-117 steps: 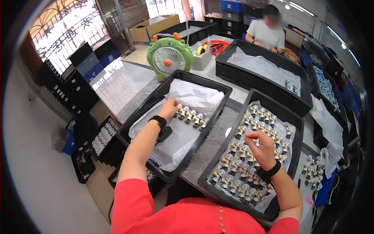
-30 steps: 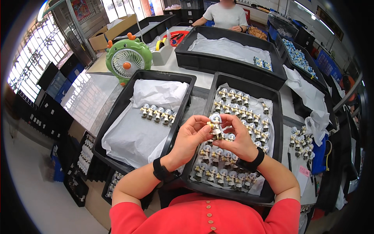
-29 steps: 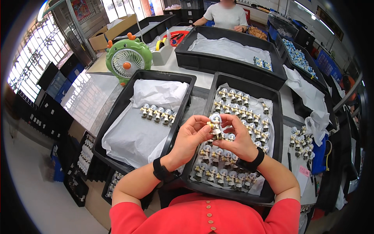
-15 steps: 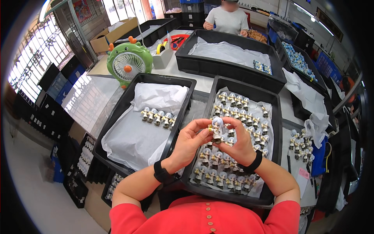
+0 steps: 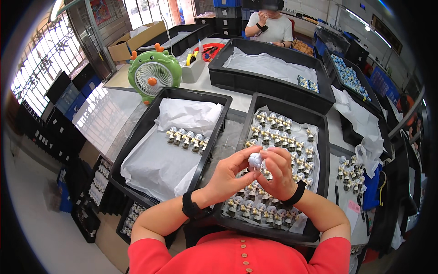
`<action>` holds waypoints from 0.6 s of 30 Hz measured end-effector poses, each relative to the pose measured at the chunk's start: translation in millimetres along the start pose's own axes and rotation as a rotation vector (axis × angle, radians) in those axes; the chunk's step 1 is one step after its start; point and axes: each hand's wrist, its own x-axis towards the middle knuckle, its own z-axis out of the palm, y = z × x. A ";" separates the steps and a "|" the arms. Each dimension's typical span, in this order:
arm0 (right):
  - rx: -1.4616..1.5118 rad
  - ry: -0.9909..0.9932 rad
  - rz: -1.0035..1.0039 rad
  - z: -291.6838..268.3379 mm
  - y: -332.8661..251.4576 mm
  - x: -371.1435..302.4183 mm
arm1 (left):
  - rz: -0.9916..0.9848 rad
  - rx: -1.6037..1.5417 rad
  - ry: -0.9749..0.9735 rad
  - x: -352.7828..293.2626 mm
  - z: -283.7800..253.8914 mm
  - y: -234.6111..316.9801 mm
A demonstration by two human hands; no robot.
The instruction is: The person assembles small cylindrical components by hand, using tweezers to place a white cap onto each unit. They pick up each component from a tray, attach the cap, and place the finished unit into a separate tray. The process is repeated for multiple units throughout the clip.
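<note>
Between the fingertips of my left hand (image 5: 230, 176) and my right hand (image 5: 277, 176) is a small figurine (image 5: 255, 160) with pale hair. Both hands grip it, and its head's pale surface is turned up while the rest is largely hidden by fingers. Below them stands a black tray (image 5: 323, 182) lined with white paper, with rows of similar figurines (image 5: 259, 211) in it. To the left, another black tray (image 5: 137, 137) has white sheets and a single short row of figurines (image 5: 186, 138) on them.
A green fan (image 5: 154, 75) stands behind the left tray. Farther back is a large black tray (image 5: 269, 84) with blue pieces. More figurines (image 5: 351, 173) lie on the table at right, near a pen (image 5: 337, 192). A person (image 5: 271, 27) sits across the table.
The figurine has been turned in my hands, from its front showing to its pale hair showing. My hands have moved slightly nearer to me. The person opposite has raised a hand.
</note>
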 end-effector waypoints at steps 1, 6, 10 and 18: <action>-0.004 0.004 0.037 0.6 -1.2 0.1 | 0.003 -0.054 0.022 0.1 1.4 0.3; 0.017 -0.087 0.161 -3.8 -4.9 7.4 | -0.078 -0.277 0.034 1.0 2.0 10.0; 0.181 -0.175 0.309 -8.3 -5.5 13.2 | -0.206 -0.528 -0.008 5.1 -9.4 -4.2; 0.305 -0.229 0.463 -10.5 1.0 11.4 | -0.342 -0.707 -0.002 8.5 -10.1 -5.2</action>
